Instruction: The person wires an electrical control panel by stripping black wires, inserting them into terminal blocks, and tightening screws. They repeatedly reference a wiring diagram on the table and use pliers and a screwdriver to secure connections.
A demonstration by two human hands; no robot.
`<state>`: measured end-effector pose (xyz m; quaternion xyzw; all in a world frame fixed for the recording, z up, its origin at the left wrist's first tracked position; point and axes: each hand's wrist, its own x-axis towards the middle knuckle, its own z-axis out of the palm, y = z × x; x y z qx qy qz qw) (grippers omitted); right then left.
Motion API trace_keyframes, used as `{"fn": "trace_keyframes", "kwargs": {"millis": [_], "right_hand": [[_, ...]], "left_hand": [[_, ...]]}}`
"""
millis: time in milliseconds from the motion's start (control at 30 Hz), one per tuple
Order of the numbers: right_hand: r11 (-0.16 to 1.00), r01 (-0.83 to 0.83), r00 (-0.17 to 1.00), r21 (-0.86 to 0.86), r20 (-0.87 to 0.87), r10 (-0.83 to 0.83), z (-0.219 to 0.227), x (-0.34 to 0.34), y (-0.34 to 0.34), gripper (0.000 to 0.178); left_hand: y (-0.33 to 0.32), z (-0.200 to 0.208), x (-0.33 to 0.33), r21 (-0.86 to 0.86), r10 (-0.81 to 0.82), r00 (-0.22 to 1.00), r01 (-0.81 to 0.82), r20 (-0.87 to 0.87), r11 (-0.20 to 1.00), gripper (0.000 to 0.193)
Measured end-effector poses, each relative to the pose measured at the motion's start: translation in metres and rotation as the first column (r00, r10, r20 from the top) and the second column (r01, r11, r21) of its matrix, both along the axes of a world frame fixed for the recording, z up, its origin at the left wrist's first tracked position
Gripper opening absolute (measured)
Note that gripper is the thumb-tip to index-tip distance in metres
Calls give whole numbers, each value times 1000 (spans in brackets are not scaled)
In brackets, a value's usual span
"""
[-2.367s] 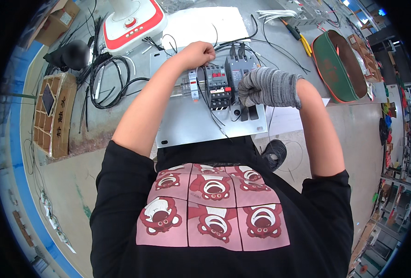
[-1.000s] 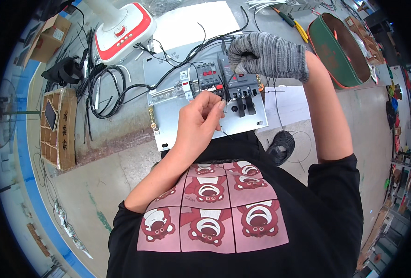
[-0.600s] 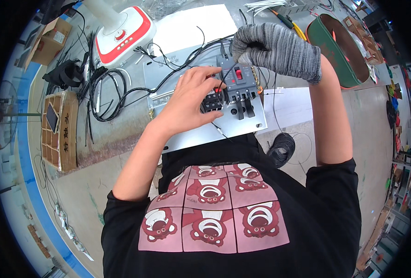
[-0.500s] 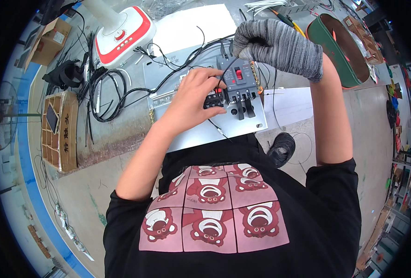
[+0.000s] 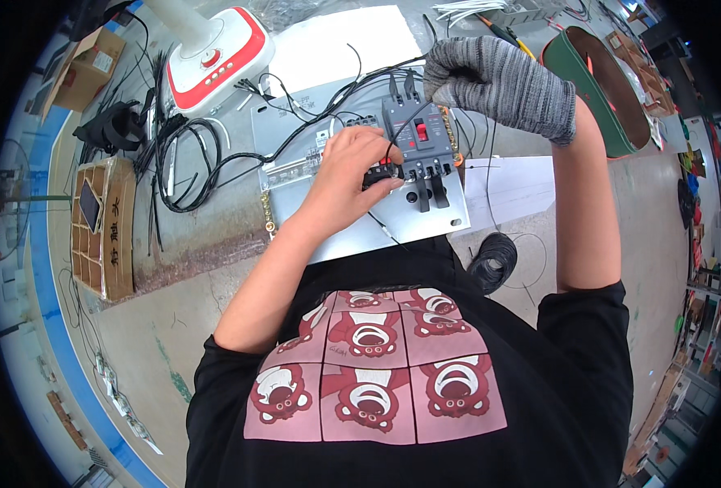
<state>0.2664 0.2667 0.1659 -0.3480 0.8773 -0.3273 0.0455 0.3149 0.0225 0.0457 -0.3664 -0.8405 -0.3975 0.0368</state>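
My bare left hand (image 5: 346,179) is bent around a small black electrical device with a red part (image 5: 385,171), thumb on its near side and fingers over its far side. To the right of it, a dark grey circuit breaker (image 5: 417,137) with a red toggle is mounted on a metal plate (image 5: 348,242). My right hand (image 5: 499,88), in a grey knitted glove, is closed above the breaker's far right corner. A thin black wire (image 5: 407,120) runs from its fingers across the breaker toward my left fingertips. The wire's lower end is hidden there.
Black cables (image 5: 185,198) lie coiled left of the plate, near a red-and-white fan base (image 5: 222,65). A compartmented box (image 5: 119,236) stands at the table's left edge. A green bin (image 5: 576,85) is at far right; a black wire coil (image 5: 493,259) lies below the table edge.
My right hand has shifted slightly right and down, still with the wire. My left hand has moved a little right, its fingers drawn in closer around the small device.
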Motion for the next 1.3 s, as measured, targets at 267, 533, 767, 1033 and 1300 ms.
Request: {"fn": "trace_keyframes", "kwargs": {"millis": [267, 533, 767, 1033, 1300], "right_hand": [[985, -28, 999, 168, 36, 23, -3, -12, 1, 24], [944, -40, 966, 329, 253, -47, -8, -37, -33, 24], [943, -254, 862, 215, 493, 120, -30, -44, -40, 26], [878, -387, 796, 281, 583, 165, -42, -49, -51, 29], [866, -409, 794, 286, 579, 184, -47, -41, -56, 28]], "left_hand": [[1, -9, 0, 93, -53, 997, 58, -59, 994, 21], [6, -15, 6, 93, 30, 993, -20, -115, 995, 21], [6, -17, 6, 31, 28, 965, -21, -259, 999, 21], [5, -16, 13, 32, 51, 978, -45, -204, 998, 31], [-13, 1, 48, -1, 254, 940, -261, -229, 965, 43]]}}
